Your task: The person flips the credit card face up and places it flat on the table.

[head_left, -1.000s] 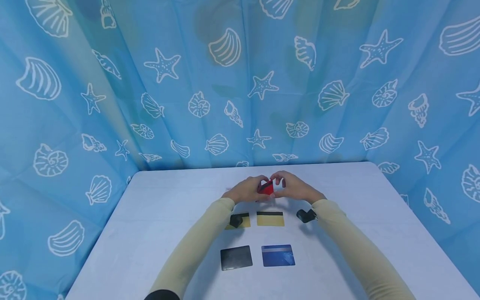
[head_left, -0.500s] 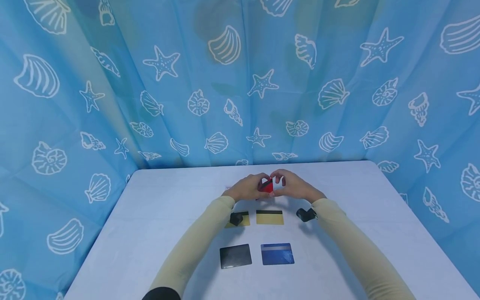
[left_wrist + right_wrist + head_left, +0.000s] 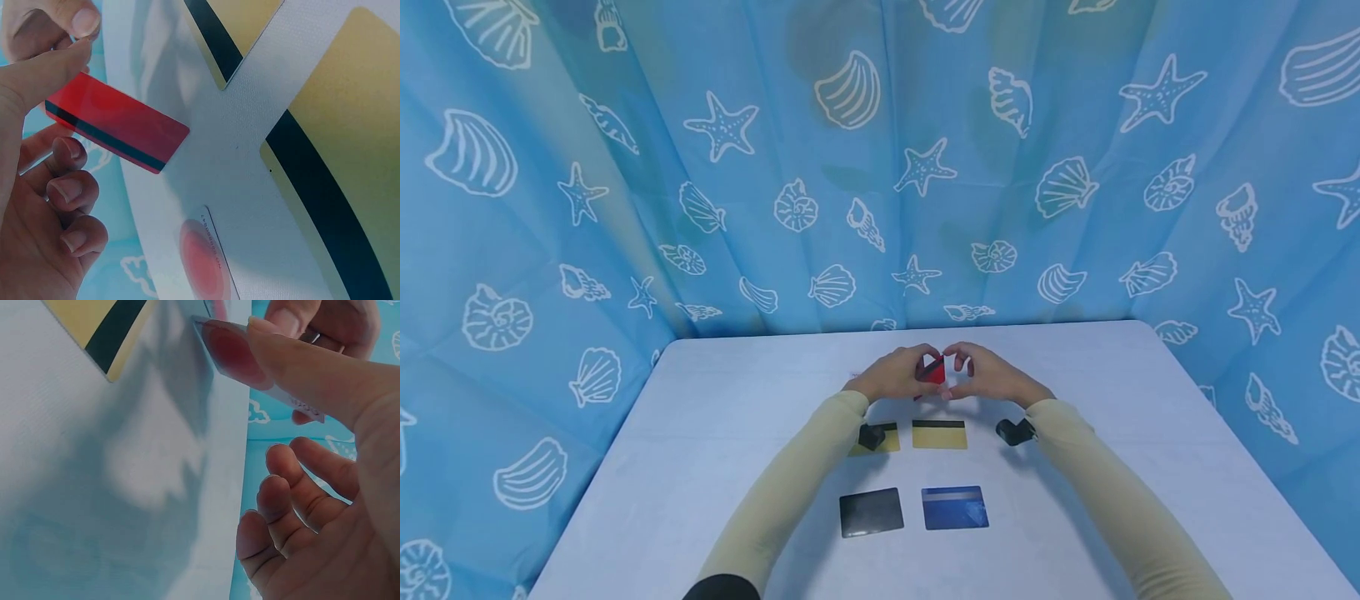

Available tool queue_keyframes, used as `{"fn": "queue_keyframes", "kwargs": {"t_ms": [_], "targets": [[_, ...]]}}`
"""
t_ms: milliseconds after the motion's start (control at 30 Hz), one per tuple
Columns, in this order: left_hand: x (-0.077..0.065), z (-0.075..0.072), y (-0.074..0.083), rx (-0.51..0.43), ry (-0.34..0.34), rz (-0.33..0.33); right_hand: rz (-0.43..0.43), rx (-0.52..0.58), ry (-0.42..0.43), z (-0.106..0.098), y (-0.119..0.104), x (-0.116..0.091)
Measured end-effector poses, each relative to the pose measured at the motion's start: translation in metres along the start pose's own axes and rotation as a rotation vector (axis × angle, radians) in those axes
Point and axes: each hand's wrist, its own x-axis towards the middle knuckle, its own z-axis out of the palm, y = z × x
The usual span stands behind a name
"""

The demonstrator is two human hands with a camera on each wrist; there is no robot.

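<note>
A red card with a black stripe [image 3: 115, 125] is held up above the white table between both hands. Its other face shows a red oval [image 3: 234, 353] in the right wrist view. My left hand [image 3: 891, 375] grips one end between thumb and forefinger, the other fingers curled. My right hand [image 3: 988, 372] has its thumb against the card, fingers bent; its forefinger's contact is partly hidden. The thumbs of both hands come close together. Flat on the table lies a pale card with a red oval [image 3: 203, 259], mostly hidden behind my left hand in the head view.
Two gold cards with black stripes lie nearer me: one in full sight [image 3: 939, 435], the other gold card [image 3: 889, 440] partly covered by the left wrist camera [image 3: 872, 437]. Closer still are a black card [image 3: 872, 512] and a blue card [image 3: 955, 508]. A shell-patterned curtain [image 3: 820, 167] hangs behind the table.
Both hands stay almost in place with the red card, which turns slightly. My right hand shifts a touch to the right. The cards on the table have not moved.
</note>
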Motion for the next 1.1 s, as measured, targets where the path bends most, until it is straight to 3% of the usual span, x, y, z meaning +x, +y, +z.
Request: {"fn": "queue_keyframes", "kwargs": {"t_ms": [300, 1100], "targets": [[-0.004, -0.006, 0.003, 0.001, 0.014, 0.04, -0.039, 0.002, -0.013, 0.007, 0.002, -0.001], [-0.007, -0.006, 0.006, -0.053, 0.022, 0.081, -0.009, -0.005, -0.026, 0.024, 0.006, 0.004]]}}
